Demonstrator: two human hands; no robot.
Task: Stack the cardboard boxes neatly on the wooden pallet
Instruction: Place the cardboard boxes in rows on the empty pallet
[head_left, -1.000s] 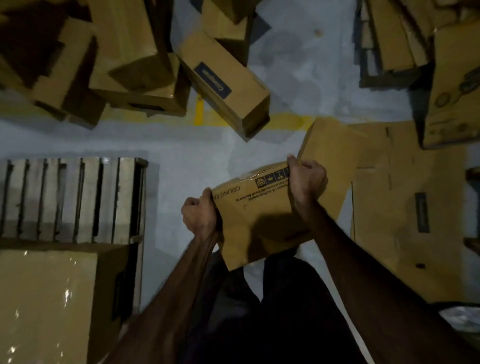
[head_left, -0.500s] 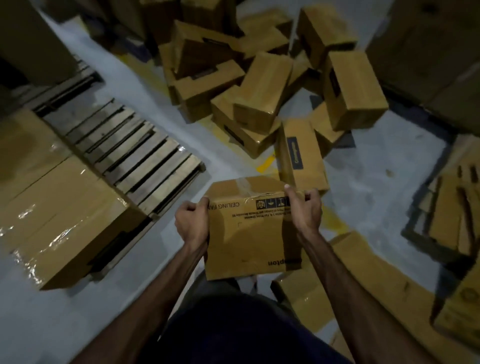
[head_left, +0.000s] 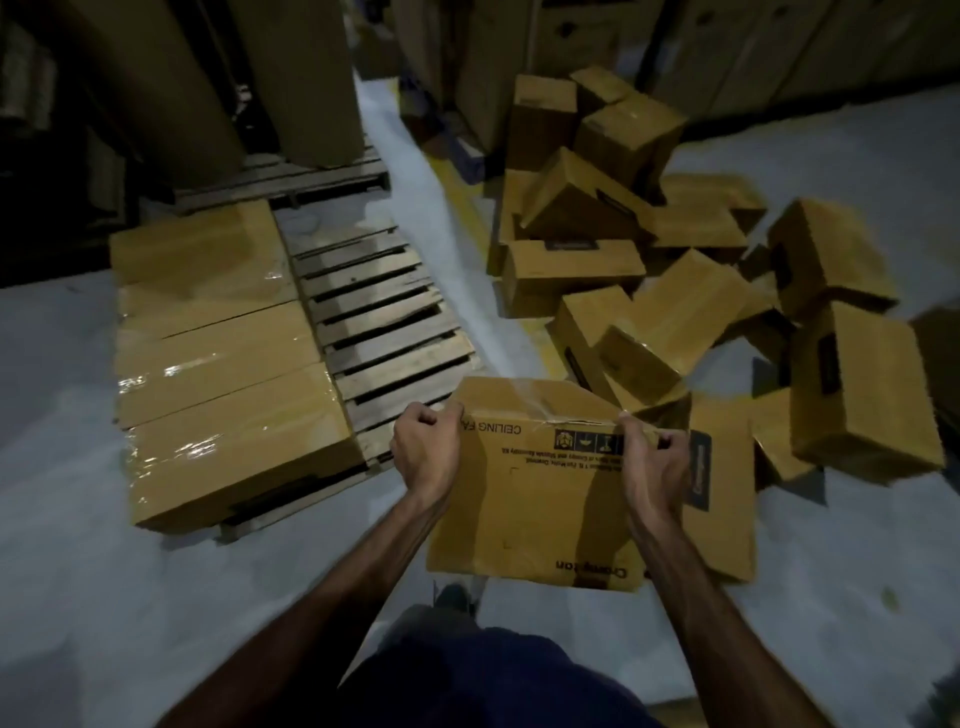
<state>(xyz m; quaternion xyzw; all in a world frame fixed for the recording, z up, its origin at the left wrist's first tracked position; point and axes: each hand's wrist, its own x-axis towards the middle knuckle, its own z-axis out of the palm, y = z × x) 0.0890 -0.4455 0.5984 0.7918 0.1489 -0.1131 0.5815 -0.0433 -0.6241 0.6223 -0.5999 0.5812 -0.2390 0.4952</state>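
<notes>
Head view looks down on a dim storeroom with a pale grey floor (head_left: 104, 597) crossed by a yellow painted line (head_left: 460, 208). Tall cardboard stacks (head_left: 753, 47) line the far wall, and more stand on a further pallet at the back left.

Judging by how things lie, the task is early. The loose pile of boxes (head_left: 691, 291), tumbled at all angles on the floor to the right, is by far the larger share and is yet to be moved. The wooden pallet (head_left: 379, 312) sits left of centre; its left part carries a flat row of boxes under shiny wrap (head_left: 218, 358), laid edge to edge, while the slats on its right side are bare. That open strip looks like the likely spot for the next box.

One cardboard box (head_left: 535, 499), printed "CEILING FA…" upside down to the camera, is held up in the air just beyond the pallet's near right corner, above the floor. The left hand (head_left: 428, 452) is closed over its upper left corner and the right hand (head_left: 652, 467) is clamped on its upper right edge, fingers curled over the top. A flattened carton (head_left: 722, 514) lies just behind it.
</notes>
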